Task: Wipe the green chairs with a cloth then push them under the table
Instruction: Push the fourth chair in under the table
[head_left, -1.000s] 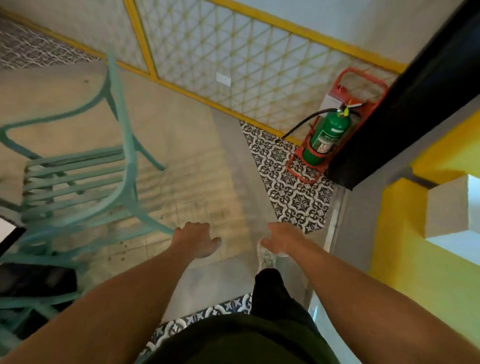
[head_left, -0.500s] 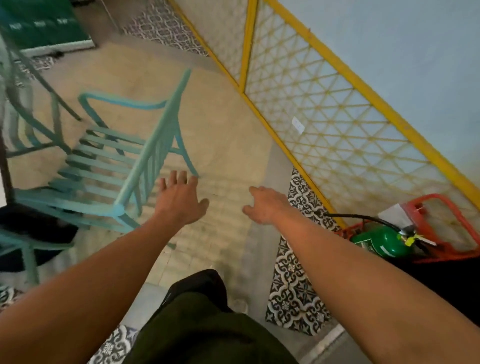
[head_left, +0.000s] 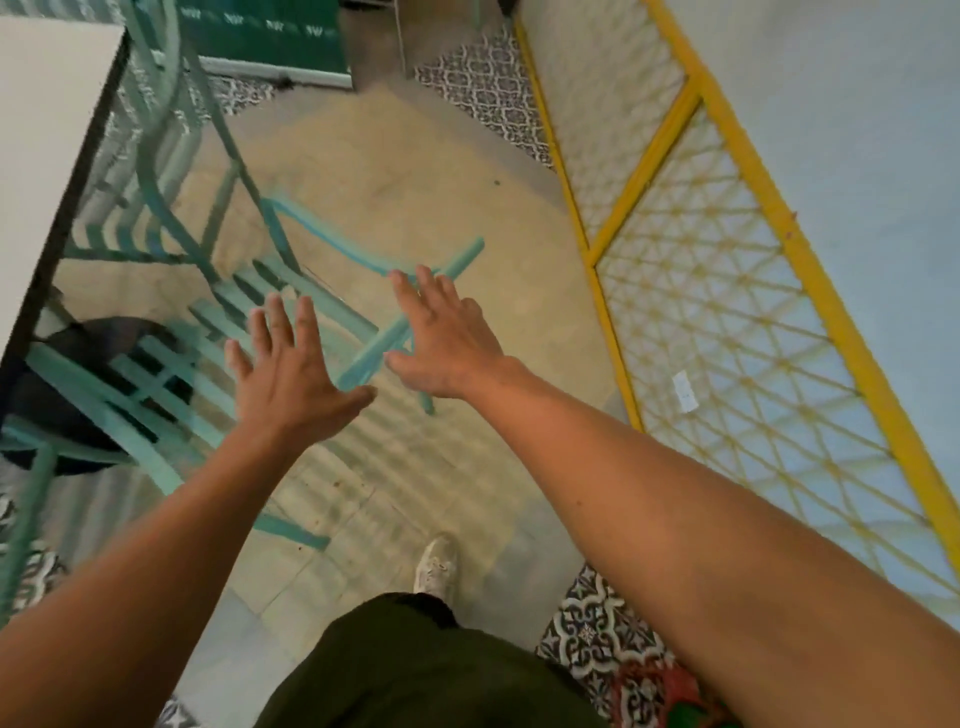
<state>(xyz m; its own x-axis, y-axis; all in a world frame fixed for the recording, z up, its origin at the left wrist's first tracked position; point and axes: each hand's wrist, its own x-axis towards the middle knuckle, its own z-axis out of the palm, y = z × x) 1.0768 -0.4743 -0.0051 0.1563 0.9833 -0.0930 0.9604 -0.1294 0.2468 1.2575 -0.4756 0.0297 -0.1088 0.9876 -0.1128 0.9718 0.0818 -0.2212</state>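
A green slatted metal chair stands at the left, its backrest top rail running under my hands. My left hand is stretched out with fingers spread, just above the backrest, holding nothing. My right hand is also flat and spread, over the top rail; whether it touches the rail I cannot tell. A second green chair stands farther back beside the white table at the upper left. No cloth is in view.
A yellow-framed lattice panel runs along the wall on the right. A dark round object lies under the near chair. Patterned tiles and a red stand sit at the bottom right. My shoe is on the beige floor.
The view has swung left, away from the fire extinguisher toward the chairs and table. Both hands have risen, opened flat and reached forward over the near chair's backrest.
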